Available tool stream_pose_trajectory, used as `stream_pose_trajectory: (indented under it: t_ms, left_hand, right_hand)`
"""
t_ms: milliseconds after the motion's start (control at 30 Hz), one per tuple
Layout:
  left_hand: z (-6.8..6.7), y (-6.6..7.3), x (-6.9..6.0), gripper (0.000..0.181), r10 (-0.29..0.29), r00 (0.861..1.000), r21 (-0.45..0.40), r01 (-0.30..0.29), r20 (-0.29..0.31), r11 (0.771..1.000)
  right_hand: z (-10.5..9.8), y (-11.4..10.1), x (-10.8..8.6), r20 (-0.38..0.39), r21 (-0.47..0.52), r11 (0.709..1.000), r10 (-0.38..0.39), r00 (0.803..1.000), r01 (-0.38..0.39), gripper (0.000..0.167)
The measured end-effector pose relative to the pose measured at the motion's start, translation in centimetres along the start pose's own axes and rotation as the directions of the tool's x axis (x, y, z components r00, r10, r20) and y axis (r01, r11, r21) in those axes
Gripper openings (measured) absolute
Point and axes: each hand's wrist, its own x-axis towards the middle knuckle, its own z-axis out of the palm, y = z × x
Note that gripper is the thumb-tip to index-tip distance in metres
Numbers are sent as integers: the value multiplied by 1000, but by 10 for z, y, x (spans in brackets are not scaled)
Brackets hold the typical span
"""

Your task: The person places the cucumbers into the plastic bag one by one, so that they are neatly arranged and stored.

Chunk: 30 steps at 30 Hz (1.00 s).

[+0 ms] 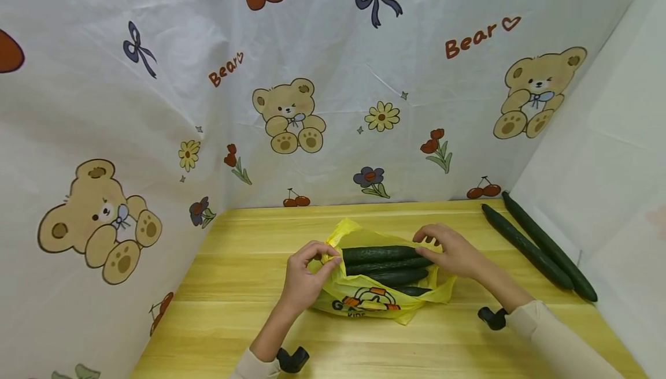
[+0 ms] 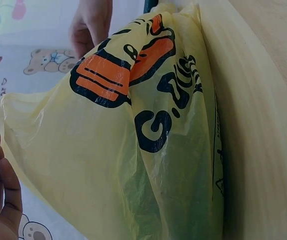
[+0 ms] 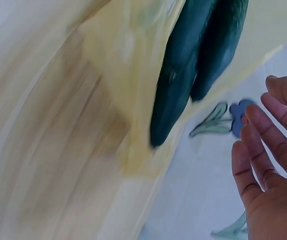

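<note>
A yellow plastic bag (image 1: 325,301) with a black and orange print lies on the table, its mouth spread apart. Several dark green cucumbers (image 1: 382,253) lie side by side inside it. At the mouth's left side, my left hand (image 1: 304,278) pinches the bag's edge between thumb and fingers; the left wrist view shows the film (image 2: 73,160) pulled taut towards that hand (image 2: 3,205). My right hand (image 1: 452,250) hovers by the cucumbers' right ends. In the right wrist view its fingers (image 3: 251,172) are loosely bent and hold nothing, apart from the cucumbers (image 3: 176,82).
Two more cucumbers, one nearer (image 1: 525,246) and one along the wall (image 1: 551,246), lie side by side at the table's right. A white cloth (image 1: 333,177) printed with bears hangs behind the yellowish wood-grain table (image 1: 234,286) and along its left.
</note>
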Motion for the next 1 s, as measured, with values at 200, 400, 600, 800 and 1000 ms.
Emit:
stream_pose_trajectory:
  t_ms: [200, 400, 600, 800, 1000]
  left_hand:
    - [0, -2, 0, 12, -4, 1000, -5, 4, 4, 1000]
    - [-3, -4, 0, 12, -7, 1000, 7, 7, -1, 1000]
    - [-5, -4, 0, 12, -21, 1000, 11, 21, -4, 1000]
    - [-5, -5, -2, 10, -26, 1000, 13, 26, -7, 1000]
    - [-4, -6, -3, 12, -26, 1000, 12, 26, -6, 1000]
  right_hand:
    - [-16, 18, -25, -69, -20, 999, 23, 997, -25, 16]
    - [-31, 47, -59, -143, -79, 993, 81, 986, -93, 15]
    - [-48, 82, -98, -180, -74, 973, 202, 963, -218, 21]
    - [-56, 117, -139, -270, -62, 959, 252, 929, -278, 25]
    - [-62, 143, -171, -323, -91, 918, 340, 883, -387, 45]
